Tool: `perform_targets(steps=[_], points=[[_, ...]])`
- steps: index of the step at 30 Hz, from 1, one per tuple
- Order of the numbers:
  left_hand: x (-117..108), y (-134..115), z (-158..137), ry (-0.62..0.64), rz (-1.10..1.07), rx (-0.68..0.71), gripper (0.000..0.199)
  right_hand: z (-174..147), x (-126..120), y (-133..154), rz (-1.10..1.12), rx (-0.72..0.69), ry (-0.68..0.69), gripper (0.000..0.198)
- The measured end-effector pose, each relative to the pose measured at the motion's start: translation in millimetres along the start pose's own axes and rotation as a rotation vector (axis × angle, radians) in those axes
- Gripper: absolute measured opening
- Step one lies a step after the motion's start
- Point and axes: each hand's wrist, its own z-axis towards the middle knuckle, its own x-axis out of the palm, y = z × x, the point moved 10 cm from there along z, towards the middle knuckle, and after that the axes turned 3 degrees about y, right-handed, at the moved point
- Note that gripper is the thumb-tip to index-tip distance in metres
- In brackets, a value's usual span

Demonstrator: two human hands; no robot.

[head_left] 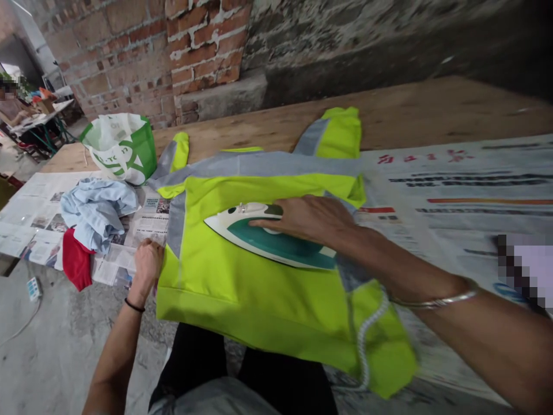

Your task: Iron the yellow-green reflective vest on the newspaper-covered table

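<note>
- Standing closest to the camera, the person's dark trousers [242, 374] show at the bottom edge, just under the hanging hem of a hi-vis garment [242, 276]
- the right hand [309, 219] reaches across from the right, a thin metal bangle [436, 301] on its wrist, fingers curled around the handle of a white and green iron [268, 239] in a closed grip
- the iron lies flat on the yellow garment, its pointed tip aimed left, and its braided cord [367, 334] trails down over the garment's lower right corner
- the left hand [147, 262] sits at the garment's left edge, fingers folded into a loose fist pinching the fabric there, with a black band [135, 305] on the wrist
- the garment lies spread over newspaper sheets [142, 225] on a wooden table [432, 115], its grey reflective strips running across the shoulders and down the left side
- left of it lie a crumpled light blue cloth [97, 210] and, touching that, a red cloth [75, 259] hanging over the table edge
- farther back stands a green and white bag [123, 147], and behind the table rises a brick wall [164, 52]
</note>
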Motion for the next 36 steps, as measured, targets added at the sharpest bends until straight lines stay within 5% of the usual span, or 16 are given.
perform_targets(steps=[11, 18, 23, 26, 29, 32, 36], points=[[-10.1, 25.1, -6.4, -0.042, 0.059, 0.004, 0.023, -17.2, -2.9, 6.5, 0.007, -0.032, -0.016, 0.049], [-5.8, 7.1, -40.8, -0.157, -0.012, 0.338, 0.023, -8.3, -7.1, 5.5, 0.025, 0.040, -0.092, 0.052], [-34.4, -12.6, -66.9, -0.351, -0.129, 0.523, 0.023, -0.9, -21.4, 7.0, 0.089, -0.003, -0.137, 0.057], [-47.2, -45.4, -76.2, -0.500, -0.247, 0.635, 0.022, -3.7, -29.1, 15.2, 0.091, -0.187, -0.106, 0.058], [-25.2, -121.3, -101.3, -0.386, -0.334, 0.959, 0.019, -16.0, -32.2, 22.0, 0.083, -0.381, -0.107, 0.056], [9.6, -186.8, -141.5, -0.233, -0.301, 1.255, 0.019, -26.4, -30.5, 13.8, 0.097, -0.414, -0.147, 0.056], [32.7, -208.5, -155.2, -0.242, -0.229, 1.277, 0.032, -26.5, -28.8, -8.9, 0.116, -0.364, -0.240, 0.057]])
